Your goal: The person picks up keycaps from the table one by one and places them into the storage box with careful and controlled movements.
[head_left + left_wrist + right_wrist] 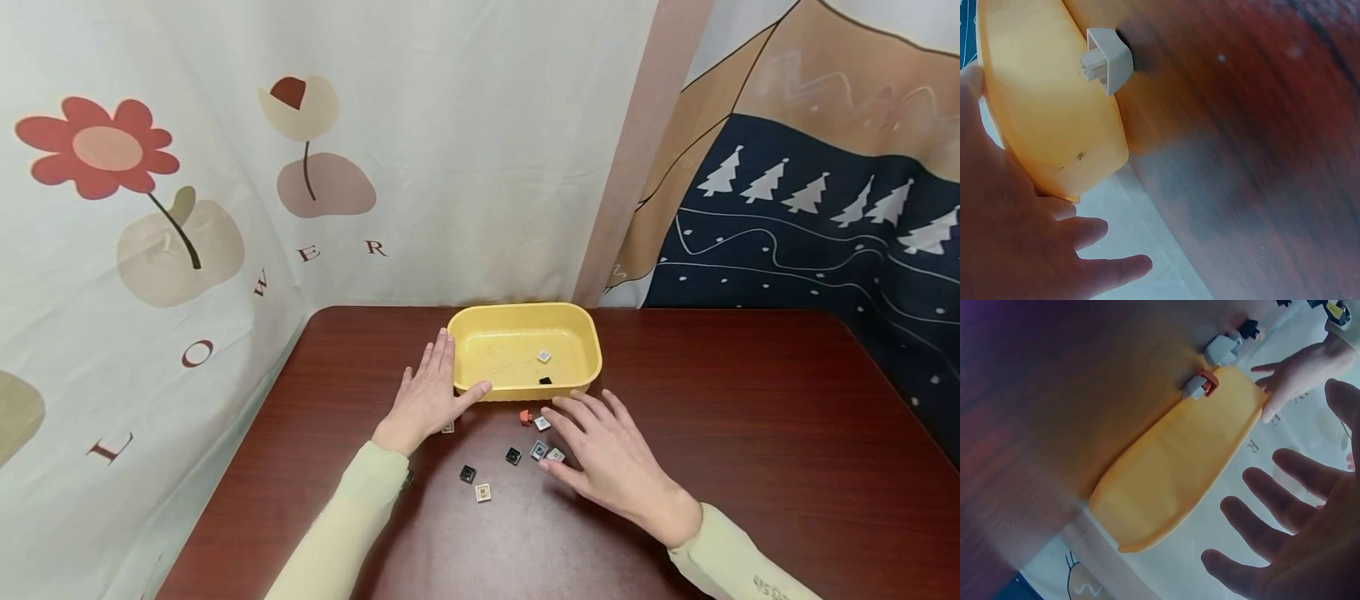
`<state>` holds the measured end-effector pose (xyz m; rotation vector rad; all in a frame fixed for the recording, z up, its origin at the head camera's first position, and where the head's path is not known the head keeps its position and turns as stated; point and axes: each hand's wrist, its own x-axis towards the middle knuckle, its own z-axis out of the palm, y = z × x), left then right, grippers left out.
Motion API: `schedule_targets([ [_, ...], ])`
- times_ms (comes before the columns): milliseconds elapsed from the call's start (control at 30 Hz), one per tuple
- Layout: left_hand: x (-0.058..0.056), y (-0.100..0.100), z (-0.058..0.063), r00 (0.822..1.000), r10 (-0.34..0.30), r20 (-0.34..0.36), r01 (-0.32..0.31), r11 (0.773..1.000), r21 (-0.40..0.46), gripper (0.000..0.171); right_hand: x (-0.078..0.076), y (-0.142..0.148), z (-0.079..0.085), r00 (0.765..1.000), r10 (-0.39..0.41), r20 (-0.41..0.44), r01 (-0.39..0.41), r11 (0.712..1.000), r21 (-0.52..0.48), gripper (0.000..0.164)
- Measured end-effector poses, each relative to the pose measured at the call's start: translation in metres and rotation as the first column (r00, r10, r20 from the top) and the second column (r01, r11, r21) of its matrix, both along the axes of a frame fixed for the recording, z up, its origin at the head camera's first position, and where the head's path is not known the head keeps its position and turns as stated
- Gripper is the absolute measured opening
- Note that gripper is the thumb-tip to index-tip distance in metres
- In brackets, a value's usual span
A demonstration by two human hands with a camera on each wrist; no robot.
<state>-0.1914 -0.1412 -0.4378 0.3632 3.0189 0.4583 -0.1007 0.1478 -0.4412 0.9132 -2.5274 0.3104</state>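
Observation:
A yellow plastic basin [525,392] stands at the back of the table. My left hand [427,404] lies along its left end, fingers straight, thumb reaching to the front rim. Under that hand is a pale keycap [1113,62], stem showing in the left wrist view. My right hand [611,458] is spread with nothing in its grasp, above the table by the basin's front right corner. Close to its fingers are a white keycap [542,423], an orange-red keycap [526,417], a grey keycap [539,450] and another pale keycap [556,455].
Inside the basin lie a white keycap [543,357] and a black one [545,381]. Nearer me on the dark red table [750,417] are two black keycaps [513,456] and a cream keycap [483,492]. A printed curtain [465,150] hangs behind the table.

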Motion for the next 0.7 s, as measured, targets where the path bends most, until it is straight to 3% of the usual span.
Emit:
schedule_targets([
  [700,0.0,0.0,0.001,1.0,-0.002,0.025,0.002,1.0,-0.002,0.111,-0.001,-0.009,-0.014,0.999,0.024,0.032,-0.027,0.996,0.087,0.044],
])
